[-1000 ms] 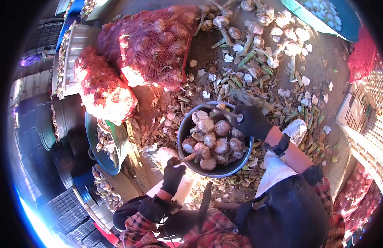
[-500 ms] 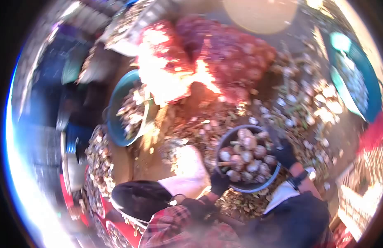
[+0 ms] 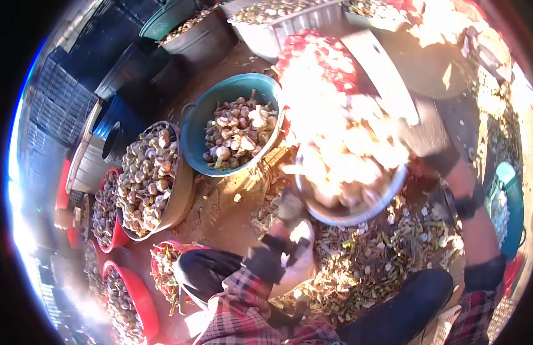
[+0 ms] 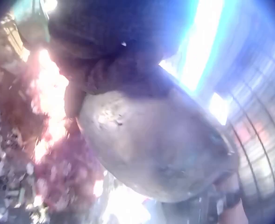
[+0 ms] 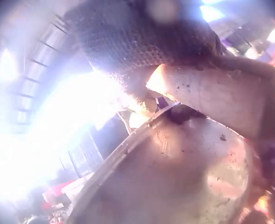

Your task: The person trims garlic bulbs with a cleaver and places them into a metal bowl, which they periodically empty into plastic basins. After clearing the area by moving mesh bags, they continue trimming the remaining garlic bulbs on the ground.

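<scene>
To the left of the pot (image 3: 358,218), a teal tub (image 3: 196,146) is holding garlic bulbs (image 3: 235,129). The gloved left hand (image 3: 290,208) is gripping the pot's left side, and the gloved right hand (image 3: 441,158) is gripping its right side; between them, the pot is carrying bulbs.

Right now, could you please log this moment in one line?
left hand: grips pot | right hand: grips pot | pot: holds garlic | teal tub: holds garlic

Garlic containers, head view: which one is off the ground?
The round gray bowl, held up between the left hand and right hand. The teal tub and tan tub stand on the ground, untouched.
</scene>
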The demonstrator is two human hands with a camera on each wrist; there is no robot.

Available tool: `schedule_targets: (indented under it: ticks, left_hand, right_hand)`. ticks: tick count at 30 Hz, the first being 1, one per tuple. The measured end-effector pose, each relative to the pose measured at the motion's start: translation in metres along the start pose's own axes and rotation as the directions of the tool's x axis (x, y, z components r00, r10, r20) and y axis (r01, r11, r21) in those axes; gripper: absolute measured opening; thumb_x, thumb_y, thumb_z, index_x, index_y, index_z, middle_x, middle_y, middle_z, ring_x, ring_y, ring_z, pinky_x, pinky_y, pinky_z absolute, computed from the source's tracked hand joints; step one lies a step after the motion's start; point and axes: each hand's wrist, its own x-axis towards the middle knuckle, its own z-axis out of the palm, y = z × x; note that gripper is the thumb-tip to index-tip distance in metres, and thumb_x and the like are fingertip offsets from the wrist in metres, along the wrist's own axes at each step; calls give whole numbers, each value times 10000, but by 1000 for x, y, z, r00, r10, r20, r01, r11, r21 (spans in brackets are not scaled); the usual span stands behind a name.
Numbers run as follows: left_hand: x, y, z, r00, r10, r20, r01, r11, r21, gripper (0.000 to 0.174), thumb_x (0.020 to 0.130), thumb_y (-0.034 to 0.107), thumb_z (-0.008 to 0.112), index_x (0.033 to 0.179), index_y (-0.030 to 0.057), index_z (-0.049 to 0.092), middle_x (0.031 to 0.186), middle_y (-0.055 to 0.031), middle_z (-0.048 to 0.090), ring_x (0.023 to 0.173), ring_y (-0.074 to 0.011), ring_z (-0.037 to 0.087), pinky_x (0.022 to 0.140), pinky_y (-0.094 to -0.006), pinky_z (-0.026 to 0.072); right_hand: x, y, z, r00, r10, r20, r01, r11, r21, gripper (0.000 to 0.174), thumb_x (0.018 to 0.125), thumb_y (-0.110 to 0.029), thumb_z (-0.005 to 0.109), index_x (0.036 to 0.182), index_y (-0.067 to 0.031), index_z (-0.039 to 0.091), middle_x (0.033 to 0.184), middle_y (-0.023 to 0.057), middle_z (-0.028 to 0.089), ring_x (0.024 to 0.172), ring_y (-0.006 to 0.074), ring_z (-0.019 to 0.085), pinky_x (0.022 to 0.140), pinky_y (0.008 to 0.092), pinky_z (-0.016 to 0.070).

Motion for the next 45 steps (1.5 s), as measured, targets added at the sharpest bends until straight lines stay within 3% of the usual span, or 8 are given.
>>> schedule_targets:
  ticks: [4, 16, 26, 28, 31, 40, 42, 45]
  left_hand:
    - [66, -38, -69, 897, 304, -320, -220, 937, 272, 492, 763, 325, 643, 1173, 63, 569, 1109, -183, 602, 975, -317, 604, 794, -388, 513]
    - [216, -94, -115, 924, -31, -382, 189, 904, 383, 381, 713, 283, 654, 1019, 60, 619, 910, -167, 631, 845, -336, 619, 714, -402, 514]
    - [173, 22, -98, 940, 317, -125, -260, 904, 340, 250, 712, 263, 682, 860, 68, 634, 794, -116, 626, 782, -288, 615, 706, -379, 500]
    - [182, -11, -54, 693, 707, -140, -634, 690, 349, 278, 655, 176, 663, 898, 43, 636, 698, -161, 609, 710, -366, 618, 664, -413, 507]
    - [150, 27, 15, 964, 145, 222, -157, 987, 36, 283, 828, 225, 563, 1010, 11, 595, 894, -158, 620, 853, -267, 604, 760, -371, 496]
    - [18, 11, 229, 420, 78, 904, -271, 962, 43, 473, 712, 229, 667, 1120, 12, 566, 1037, -221, 626, 969, -375, 600, 826, -434, 482]
    - [25, 12, 258, 45, 17, 999, -478, 878, 7, 502, 720, 342, 674, 1093, 20, 580, 1044, -233, 619, 988, -392, 586, 847, -440, 474]
    - [62, 53, 290, 174, -68, 982, -560, 814, 155, 495, 749, 403, 655, 1088, 51, 575, 977, -208, 639, 932, -376, 610, 776, -445, 493]
  right_hand:
    - [64, -57, -18, 982, -148, -121, 137, 986, -90, 228, 850, -128, 591, 1046, -12, 599, 1009, 140, 605, 878, 226, 578, 762, 333, 465]
    - [-7, 1, -13, 952, 35, -303, 23, 982, 186, 242, 801, -32, 642, 1034, -2, 583, 759, 38, 595, 587, 89, 548, 542, 202, 419]
    - [-116, 61, -82, 841, 416, -347, -325, 900, 291, 155, 807, -167, 638, 861, -22, 627, 664, 17, 594, 490, 63, 494, 472, 221, 382]
    - [-160, 92, -98, 753, 533, -386, -448, 845, 293, 137, 851, -117, 616, 970, -54, 640, 773, 13, 639, 547, 29, 501, 457, 174, 345]
    - [-214, 91, -113, 737, 532, -417, -416, 843, 341, 165, 822, -183, 663, 918, -48, 659, 707, 19, 648, 504, 47, 517, 442, 200, 377]
    - [-372, 175, -85, 570, 750, -337, -593, 659, 463, 258, 772, -262, 712, 783, -16, 639, 645, 29, 634, 576, 74, 571, 525, 262, 460]
    - [-389, 195, -70, 536, 795, -285, -655, 604, 454, 257, 769, -254, 707, 787, -7, 637, 642, 37, 628, 595, 77, 568, 544, 272, 460]
    - [-407, 245, -35, 519, 831, -203, -708, 550, 443, 252, 763, -234, 694, 800, 8, 632, 639, 55, 618, 608, 90, 567, 563, 291, 461]
